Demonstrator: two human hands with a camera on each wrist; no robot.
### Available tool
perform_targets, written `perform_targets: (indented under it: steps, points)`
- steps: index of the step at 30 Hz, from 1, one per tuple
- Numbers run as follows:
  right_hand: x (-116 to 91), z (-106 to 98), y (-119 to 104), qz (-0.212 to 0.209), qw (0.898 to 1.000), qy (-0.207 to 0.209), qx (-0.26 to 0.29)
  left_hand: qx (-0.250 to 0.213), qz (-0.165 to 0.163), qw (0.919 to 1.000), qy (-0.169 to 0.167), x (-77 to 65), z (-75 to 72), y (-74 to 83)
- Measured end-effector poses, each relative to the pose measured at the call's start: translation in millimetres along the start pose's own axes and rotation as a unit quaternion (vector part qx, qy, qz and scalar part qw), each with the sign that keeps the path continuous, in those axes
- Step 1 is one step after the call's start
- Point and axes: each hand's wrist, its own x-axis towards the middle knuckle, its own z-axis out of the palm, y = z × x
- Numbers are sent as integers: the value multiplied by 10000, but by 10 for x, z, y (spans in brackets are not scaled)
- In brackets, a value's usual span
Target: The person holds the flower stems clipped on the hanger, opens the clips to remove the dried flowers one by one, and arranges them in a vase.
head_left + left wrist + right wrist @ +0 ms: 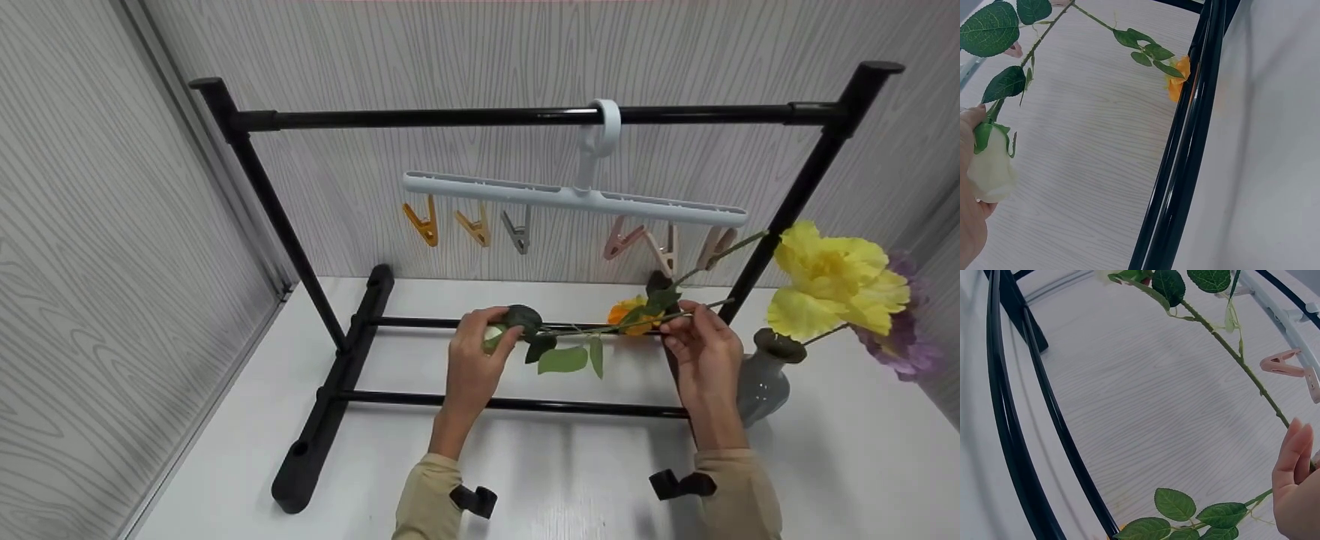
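My left hand (pixel 476 356) holds a white rose (pixel 992 163) by its head, the fingers and thumb around the base of the bloom. The rose's stem (pixel 1247 371) runs rightward with dark green leaves (pixel 991 28) on it. Toward its far end my right hand (pixel 703 356) pinches that stem between thumb and fingers. Just beside the right hand, an orange flower (pixel 626 313) points downward on its own leafy stem, which reaches up to the rightmost clothespin (pixel 716 247). Part of the orange bloom is behind leaves.
A pale blue hanger (pixel 510 191) with several clothespins hangs from a black rack (pixel 420 118). Behind the right hand stands a grey vase (pixel 763 390) with a yellow flower (pixel 832 277) and a purple flower (pixel 904 330). The rack's lower bars (pixel 585 407) cross under both hands.
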Motion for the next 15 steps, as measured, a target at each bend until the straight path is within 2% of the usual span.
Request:
perform_targets:
  steps: [5,9,12,15]
  points:
    - [17,-44,-22,211,9961,-510,683,30,11,10000,61,8,-1,7]
    - [21,-66,-32,256,9917,-794,973,25,-8,10000,3,8,1,24]
    - [22,-56,-27,183,9942,-702,798,-5,43,10000,-29,6,5,32]
    - [14,-36,-9,-78,9997,-176,-115,-8,132,9999,50,6,3,29]
